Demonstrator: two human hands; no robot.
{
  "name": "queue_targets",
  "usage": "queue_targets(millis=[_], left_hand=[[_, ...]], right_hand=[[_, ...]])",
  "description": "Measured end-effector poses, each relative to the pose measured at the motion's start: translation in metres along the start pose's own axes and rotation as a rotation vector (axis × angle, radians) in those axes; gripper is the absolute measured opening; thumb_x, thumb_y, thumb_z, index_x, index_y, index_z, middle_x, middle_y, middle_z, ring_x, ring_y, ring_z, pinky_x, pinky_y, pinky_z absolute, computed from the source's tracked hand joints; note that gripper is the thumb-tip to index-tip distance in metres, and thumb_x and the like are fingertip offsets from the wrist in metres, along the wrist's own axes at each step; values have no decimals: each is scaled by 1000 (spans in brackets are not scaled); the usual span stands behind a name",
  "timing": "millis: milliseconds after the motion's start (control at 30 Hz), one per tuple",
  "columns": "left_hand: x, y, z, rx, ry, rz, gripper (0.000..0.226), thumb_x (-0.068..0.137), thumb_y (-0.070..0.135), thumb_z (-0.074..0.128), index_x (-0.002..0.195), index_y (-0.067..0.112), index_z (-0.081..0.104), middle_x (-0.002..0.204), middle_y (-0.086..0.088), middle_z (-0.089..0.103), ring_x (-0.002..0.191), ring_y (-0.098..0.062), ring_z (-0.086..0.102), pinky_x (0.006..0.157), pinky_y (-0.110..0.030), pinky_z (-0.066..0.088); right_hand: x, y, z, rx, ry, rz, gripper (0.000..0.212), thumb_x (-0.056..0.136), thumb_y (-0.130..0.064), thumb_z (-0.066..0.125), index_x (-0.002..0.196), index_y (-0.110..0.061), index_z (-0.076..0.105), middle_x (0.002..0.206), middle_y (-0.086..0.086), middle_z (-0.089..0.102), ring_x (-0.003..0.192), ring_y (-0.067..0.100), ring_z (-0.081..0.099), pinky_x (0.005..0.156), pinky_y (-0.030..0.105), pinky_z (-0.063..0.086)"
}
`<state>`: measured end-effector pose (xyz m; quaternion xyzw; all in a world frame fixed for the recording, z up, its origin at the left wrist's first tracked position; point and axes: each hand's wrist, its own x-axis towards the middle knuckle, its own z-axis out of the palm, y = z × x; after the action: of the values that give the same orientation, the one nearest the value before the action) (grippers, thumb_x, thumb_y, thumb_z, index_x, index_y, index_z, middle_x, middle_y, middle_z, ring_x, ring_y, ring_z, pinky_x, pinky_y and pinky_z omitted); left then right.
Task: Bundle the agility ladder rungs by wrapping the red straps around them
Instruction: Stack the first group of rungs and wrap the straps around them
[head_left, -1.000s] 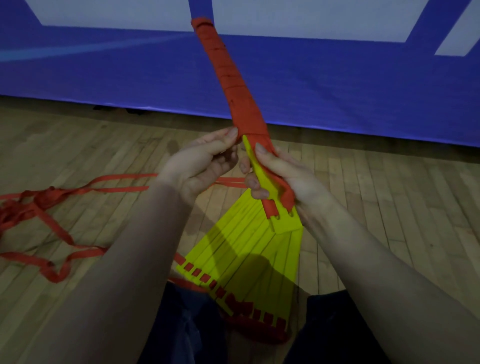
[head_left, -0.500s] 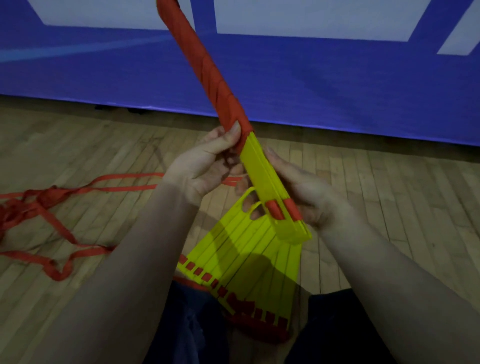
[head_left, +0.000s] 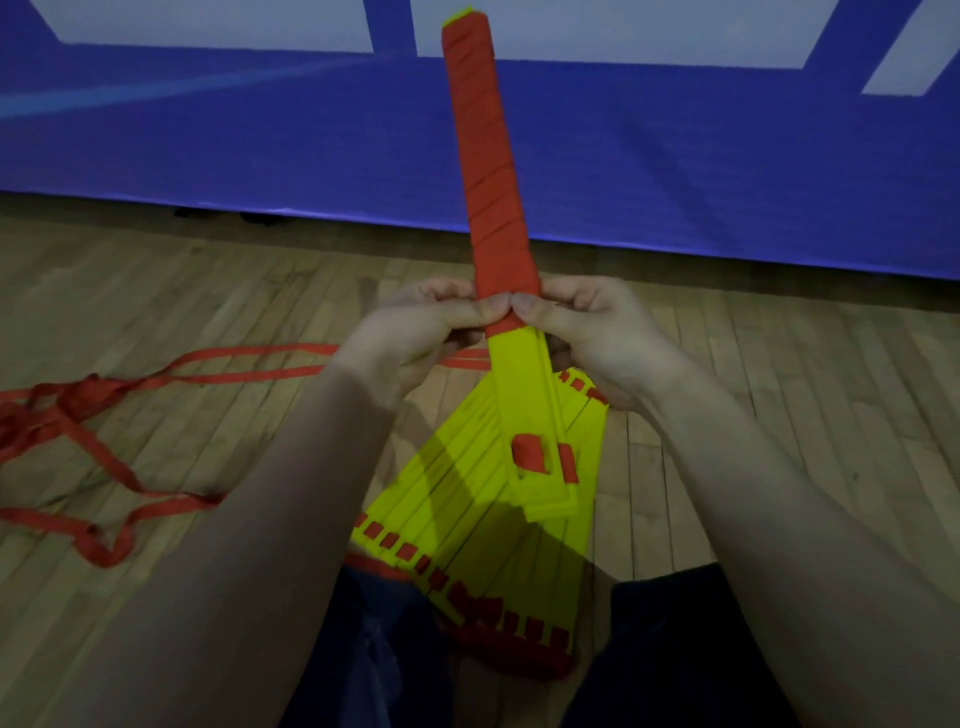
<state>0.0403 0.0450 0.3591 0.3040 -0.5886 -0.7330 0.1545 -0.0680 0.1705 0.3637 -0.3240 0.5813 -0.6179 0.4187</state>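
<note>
Rung bundle (head_left: 524, 395) now stands near upright in front of the person; half a second back it leaned up and left. Strap wrap (head_left: 488, 171) covers it from the top end down to the hands. The yellow below is bare, apart from a red loop through the slot near the low end.

Right hand (head_left: 592, 327) has come up from the bundle's low end to meet the left hand (head_left: 415, 327). Both thumbs pinch the wrap's bottom edge, fingers curled round the bundle. My read: one turn is done and the grip is being reset to cinch before the next; a bit over half the length is wrapped.

Loose strap (head_left: 104, 395) lies tangled on the floor (head_left: 779, 364) to the left and runs toward the left hand, so there's plenty of slack. Fanned rungs (head_left: 467, 509) sit below on the lap.
</note>
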Motion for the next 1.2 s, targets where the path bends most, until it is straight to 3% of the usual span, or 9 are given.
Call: queue_targets(millis=[100, 233, 400, 600, 767, 833, 967, 1100, 1200], left_hand=[[-2, 7, 6, 128, -40, -3, 8, 86, 2, 63, 87, 9, 67, 64, 3, 68, 55, -3, 61, 57, -10, 51], [-1, 8, 24, 189, 187, 77, 14, 89, -5, 58, 81, 6, 63, 70, -9, 62, 63, -12, 60, 59, -12, 52], [-2, 12, 44, 73, 115, -35, 15, 93, 3, 52, 86, 10, 64, 57, 1, 56, 45, -2, 54, 72, -27, 50], [1, 14, 55, -130, 170, -53, 9, 90, 5, 61, 81, 6, 59, 65, -5, 54, 48, -9, 56, 64, -28, 50], [11, 2, 55, -226, 278, -86, 13, 82, 8, 72, 79, 4, 60, 75, -13, 60, 59, -19, 58, 55, -26, 50], [16, -1, 52, -214, 279, -104, 16, 83, 13, 71, 76, 6, 60, 74, -12, 58, 58, -18, 54, 52, -25, 44], [17, 0, 43, -328, 196, -62, 16, 93, 7, 57, 77, 8, 57, 55, 0, 64, 51, -10, 61, 57, -23, 47], [20, 5, 33, -388, 175, 25, 16, 95, 2, 50, 82, 7, 59, 56, 1, 67, 51, -6, 62, 54, -19, 50], [22, 6, 34, -406, 134, 64, 15, 94, -2, 50, 84, 5, 60, 64, -1, 70, 61, -9, 67, 65, -22, 57]], right_hand=[[2, -2, 0, -2, 100, -75, 14, 91, 3, 57, 99, 7, 68, 68, 4, 71, 56, 9, 64, 56, 24, 53], [7, 9, -3, -576, 318, -269, 15, 84, -4, 60, 73, -10, 68, 53, 0, 58, 42, 1, 44, 43, 21, 30], [8, 20, -7, -1130, 390, -357, 19, 90, -19, 56, 96, -3, 64, 81, 22, 65, 75, 42, 60, 59, 42, 37], [4, 18, -2, -1483, 381, -356, 26, 99, -17, 44, 121, -5, 52, 103, 21, 67, 94, 44, 61, 62, 38, 27], [2, 24, 9, -1727, 462, -478, 44, 67, -9, 78, 108, 3, 66, 63, 12, 66, 53, 32, 65, 41, 28, 31], [5, 28, 11, -1749, 553, -553, 51, 53, -14, 87, 100, -2, 72, 54, 5, 61, 40, 25, 58, 35, 22, 30], [8, 34, 13, -1563, 591, -695, 40, 64, -20, 82, 100, -5, 72, 68, 9, 67, 52, 29, 64, 39, 25, 39], [7, 24, 10, -1129, 561, -719, 32, 80, -25, 66, 103, -3, 68, 101, 15, 71, 85, 32, 68, 67, 33, 50], [14, 13, 0, -680, 546, -509, 32, 84, -19, 70, 112, -5, 63, 102, 6, 67, 93, 21, 65, 83, 27, 47]])
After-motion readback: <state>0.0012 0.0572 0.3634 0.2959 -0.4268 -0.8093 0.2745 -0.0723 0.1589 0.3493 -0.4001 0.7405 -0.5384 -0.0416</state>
